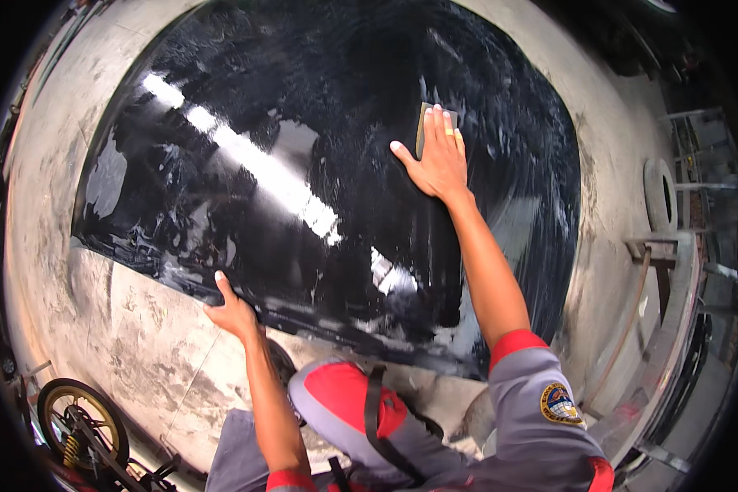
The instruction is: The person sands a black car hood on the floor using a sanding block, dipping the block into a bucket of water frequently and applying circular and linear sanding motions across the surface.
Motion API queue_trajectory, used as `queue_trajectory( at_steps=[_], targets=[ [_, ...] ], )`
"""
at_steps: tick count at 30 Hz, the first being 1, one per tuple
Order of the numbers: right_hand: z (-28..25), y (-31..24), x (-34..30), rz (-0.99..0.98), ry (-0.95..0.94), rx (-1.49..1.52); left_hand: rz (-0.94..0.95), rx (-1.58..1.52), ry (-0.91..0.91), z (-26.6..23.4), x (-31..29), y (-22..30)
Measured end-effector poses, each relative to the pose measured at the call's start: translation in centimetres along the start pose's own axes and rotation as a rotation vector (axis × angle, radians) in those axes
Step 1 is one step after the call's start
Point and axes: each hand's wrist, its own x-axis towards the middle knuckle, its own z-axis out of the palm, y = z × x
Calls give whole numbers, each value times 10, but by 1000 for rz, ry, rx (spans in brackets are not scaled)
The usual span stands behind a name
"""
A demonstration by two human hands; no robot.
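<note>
A large black car hood, wet and streaked with grey smears, fills the middle of the head view. My right hand lies over a thin, tan-edged sanding pad and presses it on the hood's right half. The fingers are together on the pad and the thumb sticks out to the left; most of the pad is hidden beneath them. At the near left edge of the hood, my left hand grips the rim. Its thumb rests on top, and the other fingers are out of sight below.
Stained pale concrete floor surrounds the hood. At lower left stands a motorcycle wheel with a gold rim. To the right are a tyre, a wooden stick and a metal frame. My knee is close to the hood's near edge.
</note>
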Motion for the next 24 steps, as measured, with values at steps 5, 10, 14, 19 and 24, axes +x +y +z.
queue_trajectory(
  at_steps=[5, 10, 14, 19, 24],
  targets=[
    [-28, -60, -172, -127, -278, 144, 24, 38, 11, -24, 21, -11],
    [-4, -15, 5, -137, -21, -5, -37, -61, -56, 2, 1, -4],
    [8, -43, -39, -102, -52, 35, -2, 30, -37, -11, 7, -6],
    [-13, -75, -136, -207, -254, 98, 5, 98, 52, -18, 21, -5],
    [10, -41, 16, -74, -29, 45, -36, 83, -36, 0, -5, 5]
  ],
)
